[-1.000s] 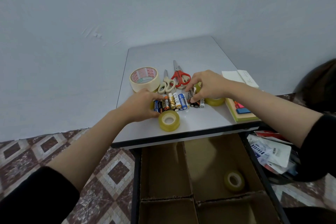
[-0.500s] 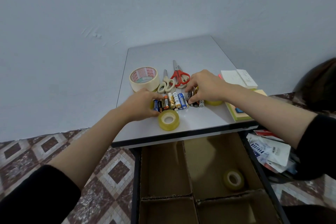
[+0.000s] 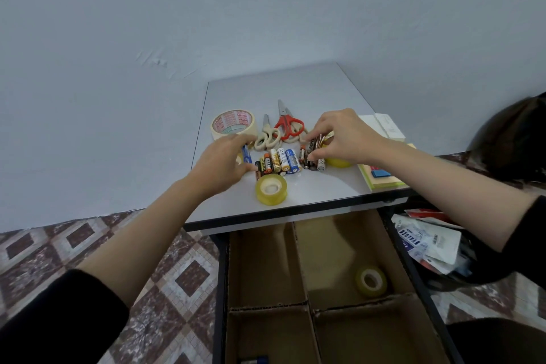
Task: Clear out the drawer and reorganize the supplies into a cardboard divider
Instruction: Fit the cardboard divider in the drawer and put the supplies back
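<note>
The left hand (image 3: 224,164) has risen from the row, pinching one blue battery (image 3: 245,154); other batteries (image 3: 279,161) lie on the counter (image 3: 283,86); the right hand (image 3: 345,139) now clamps a battery bunch (image 3: 312,148); likely bound for the cardboard divider (image 3: 300,260) below.

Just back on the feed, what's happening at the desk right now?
A person is gathering the batteries lined up on the table. The right hand pinches a few at the row's right end; the left hand grips a blue battery at the left end. The cardboard divider below holds a tape roll.
</note>
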`<state>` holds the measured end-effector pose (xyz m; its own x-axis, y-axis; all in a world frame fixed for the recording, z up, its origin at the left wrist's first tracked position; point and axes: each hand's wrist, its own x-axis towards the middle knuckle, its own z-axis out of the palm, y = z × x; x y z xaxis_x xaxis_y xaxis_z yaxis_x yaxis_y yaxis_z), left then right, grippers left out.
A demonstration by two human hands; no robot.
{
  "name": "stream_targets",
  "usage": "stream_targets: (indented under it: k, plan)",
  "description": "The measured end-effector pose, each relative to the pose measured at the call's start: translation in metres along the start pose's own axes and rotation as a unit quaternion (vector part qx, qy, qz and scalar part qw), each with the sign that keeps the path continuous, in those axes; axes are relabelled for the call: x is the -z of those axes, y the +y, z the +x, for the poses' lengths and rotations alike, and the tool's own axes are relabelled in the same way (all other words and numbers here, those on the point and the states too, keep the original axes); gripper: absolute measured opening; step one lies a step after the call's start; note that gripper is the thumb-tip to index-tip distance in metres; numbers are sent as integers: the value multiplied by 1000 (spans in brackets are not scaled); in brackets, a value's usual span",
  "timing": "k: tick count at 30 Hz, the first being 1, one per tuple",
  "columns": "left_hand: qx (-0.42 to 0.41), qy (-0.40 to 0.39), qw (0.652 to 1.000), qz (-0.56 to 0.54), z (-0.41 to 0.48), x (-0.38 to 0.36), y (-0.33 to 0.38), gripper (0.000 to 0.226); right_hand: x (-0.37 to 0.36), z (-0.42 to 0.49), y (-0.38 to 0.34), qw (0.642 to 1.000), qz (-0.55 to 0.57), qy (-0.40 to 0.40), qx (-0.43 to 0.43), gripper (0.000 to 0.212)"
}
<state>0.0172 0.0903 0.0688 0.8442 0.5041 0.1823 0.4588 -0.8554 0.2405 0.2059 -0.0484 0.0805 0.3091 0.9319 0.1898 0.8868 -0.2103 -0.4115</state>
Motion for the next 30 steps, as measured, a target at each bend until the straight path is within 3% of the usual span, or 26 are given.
stream_targets:
  k: [4, 7, 11, 15, 17, 21, 24, 26, 30]
  plan:
    - [5, 87, 990, -110, -26, 9, 11, 47, 1, -25, -11, 999, 41, 6, -8, 39]
    - [26, 93, 975, -199, -56, 8, 22, 37, -5, -51, -23, 997, 75, 5, 0, 38]
    - [75, -11, 944, -322, -109, -5, 36, 28, -28, -91, -36, 994, 98, -44, 0, 40]
    - [84, -99, 936, -329, -166, -36, 43, 11, -66, -130, -41, 989, 111, -98, -1, 41]
    - [122, -136, 923, -339, -186, -51, 42, 17, -84, -146, -41, 987, 104, -121, -3, 42]
    - [193, -238, 916, -260, -199, -78, 39, 39, -107, -160, -38, 979, 128, -157, -20, 42]
    - [116, -324, 933, -105, -194, -96, 38, 33, -115, -158, -36, 976, 151, -154, -31, 42]
    - [54, -371, 927, 6, -191, -108, 41, 26, -119, -155, -34, 975, 158, -152, -32, 41]
    - [1, -360, 923, 138, -188, -127, 44, 31, -126, -147, -30, 970, 177, -161, -33, 41]
